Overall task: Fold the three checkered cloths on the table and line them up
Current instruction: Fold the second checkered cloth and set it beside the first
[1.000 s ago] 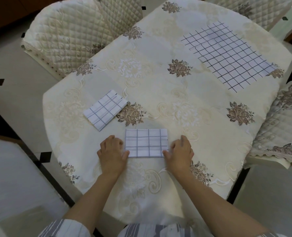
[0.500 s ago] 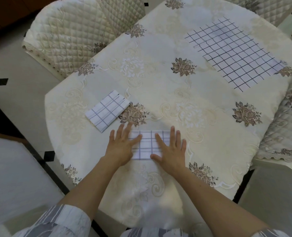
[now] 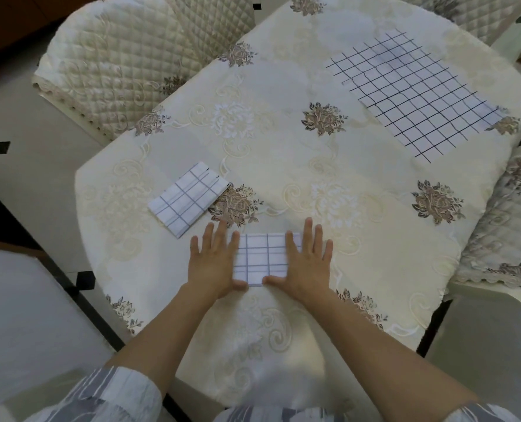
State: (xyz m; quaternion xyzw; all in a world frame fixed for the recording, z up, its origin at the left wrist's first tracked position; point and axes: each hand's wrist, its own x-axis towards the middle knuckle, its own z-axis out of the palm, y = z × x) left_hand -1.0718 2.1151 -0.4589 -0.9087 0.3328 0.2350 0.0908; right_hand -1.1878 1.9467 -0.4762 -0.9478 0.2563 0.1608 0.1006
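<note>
A folded checkered cloth (image 3: 260, 258) lies near the table's front edge. My left hand (image 3: 215, 263) lies flat on its left part, fingers straight and spread. My right hand (image 3: 306, 261) presses flat on its right part the same way. A second folded checkered cloth (image 3: 187, 199) lies at an angle to the upper left of my hands. The third checkered cloth (image 3: 411, 95) lies spread out flat at the table's far right.
The table (image 3: 359, 208) wears a cream floral tablecloth. Quilted cream chairs stand at the far left (image 3: 116, 65), at the right (image 3: 509, 233) and at the top right. Pale floor with black diamond tiles shows to the left.
My hands went from holding the cloth's two ends to lying flat on top of it, then slid apart towards its sides. The other two cloths have not moved.
</note>
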